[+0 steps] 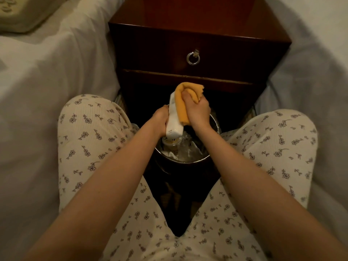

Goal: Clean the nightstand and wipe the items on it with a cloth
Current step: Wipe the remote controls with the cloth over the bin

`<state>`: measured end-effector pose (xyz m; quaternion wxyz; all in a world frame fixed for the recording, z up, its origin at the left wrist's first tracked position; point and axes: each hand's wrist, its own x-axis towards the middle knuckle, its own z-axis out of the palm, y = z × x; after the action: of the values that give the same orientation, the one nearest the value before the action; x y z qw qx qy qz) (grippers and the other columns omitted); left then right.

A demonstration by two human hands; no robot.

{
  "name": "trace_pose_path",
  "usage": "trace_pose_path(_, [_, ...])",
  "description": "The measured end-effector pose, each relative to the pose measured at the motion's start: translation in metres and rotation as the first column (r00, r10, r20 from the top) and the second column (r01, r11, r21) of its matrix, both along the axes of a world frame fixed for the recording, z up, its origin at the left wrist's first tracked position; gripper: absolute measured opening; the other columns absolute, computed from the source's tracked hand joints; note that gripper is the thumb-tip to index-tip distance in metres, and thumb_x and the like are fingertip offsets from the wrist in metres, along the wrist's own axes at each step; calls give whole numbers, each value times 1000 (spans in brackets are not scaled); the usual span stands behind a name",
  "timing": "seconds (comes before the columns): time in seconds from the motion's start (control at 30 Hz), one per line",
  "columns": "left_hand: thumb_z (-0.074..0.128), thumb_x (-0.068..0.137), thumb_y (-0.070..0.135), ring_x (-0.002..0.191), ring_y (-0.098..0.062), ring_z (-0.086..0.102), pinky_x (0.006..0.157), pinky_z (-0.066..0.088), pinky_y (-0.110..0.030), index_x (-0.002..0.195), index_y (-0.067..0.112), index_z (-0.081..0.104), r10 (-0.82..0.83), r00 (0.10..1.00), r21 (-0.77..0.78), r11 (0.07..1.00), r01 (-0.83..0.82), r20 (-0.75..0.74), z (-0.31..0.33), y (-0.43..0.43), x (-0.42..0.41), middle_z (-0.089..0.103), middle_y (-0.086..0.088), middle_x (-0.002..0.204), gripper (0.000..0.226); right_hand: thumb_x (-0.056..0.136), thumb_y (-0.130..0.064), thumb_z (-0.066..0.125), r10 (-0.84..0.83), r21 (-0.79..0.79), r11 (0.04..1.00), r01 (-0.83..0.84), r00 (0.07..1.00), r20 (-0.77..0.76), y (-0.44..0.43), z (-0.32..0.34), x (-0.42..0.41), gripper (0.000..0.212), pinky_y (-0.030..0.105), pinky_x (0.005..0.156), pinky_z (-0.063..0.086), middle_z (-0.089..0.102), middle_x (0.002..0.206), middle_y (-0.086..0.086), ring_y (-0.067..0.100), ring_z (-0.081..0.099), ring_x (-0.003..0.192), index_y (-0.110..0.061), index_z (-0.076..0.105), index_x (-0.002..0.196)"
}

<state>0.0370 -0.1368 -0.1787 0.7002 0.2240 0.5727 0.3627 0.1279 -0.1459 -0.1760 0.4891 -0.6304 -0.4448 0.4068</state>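
My left hand grips the lower part of a long white handset-like item, held upright in front of the dark wooden nightstand. My right hand clutches a bunched orange cloth and presses it against the item's upper right side. The cloth covers the top of the item. Both hands are above a round metal bin on the floor.
The bin holds a yellow-lidded cup and crumpled clear plastic. White bedding lies on the left and more white fabric on the right. A ring pull hangs on the nightstand drawer. My knees in floral trousers flank the bin.
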Motion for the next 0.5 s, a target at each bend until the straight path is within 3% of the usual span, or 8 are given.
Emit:
trace_pose_path(0.1, [31,103,29,65,-15,54,46,51,-21,80,12,52,-39,999,91,995,36,36,-1,-3,2,59,-5,68,36,91,-33,57,110,72,990,-119,986,124,-4,-4,-7,25,16,77,43,59,97,-8,7,57,92,-20,58,112])
trace_pose_path(0.17, [33,102,27,68,-12,57,45,51,-15,87,12,55,-70,997,201,978,61,40,-2,-4,5,58,-4,76,31,92,-33,56,105,64,991,-114,987,122,-3,-6,-9,28,15,78,42,61,100,-6,9,58,95,-17,59,115])
trace_pose_path(0.23, [33,102,27,66,-9,62,49,53,-16,97,13,58,-146,988,263,956,127,55,-1,-7,7,63,-2,74,29,92,-33,56,64,33,997,-67,994,86,1,-6,-5,29,16,78,43,63,105,-2,12,59,99,-16,59,115])
trace_pose_path(0.33, [32,102,24,52,-6,58,50,46,-17,81,17,56,-243,968,251,935,250,-59,-2,-10,6,62,5,54,32,93,-34,54,18,2,1000,-19,985,170,9,-6,5,29,13,68,39,63,110,0,10,56,94,-17,58,117])
trace_pose_path(0.43, [40,98,26,58,-11,44,56,34,-22,75,17,54,-394,897,207,878,431,-199,4,-16,7,50,1,64,28,93,-37,52,-78,-74,992,101,963,258,20,0,20,32,24,75,40,62,116,2,17,58,102,-19,57,119])
trace_pose_path(0.5, [49,93,32,62,-11,45,56,35,-21,86,17,55,-474,832,140,839,526,-289,10,-19,7,49,0,73,18,93,-37,51,-146,-73,980,184,922,358,25,7,31,29,26,73,39,62,112,1,17,57,99,-20,58,116])
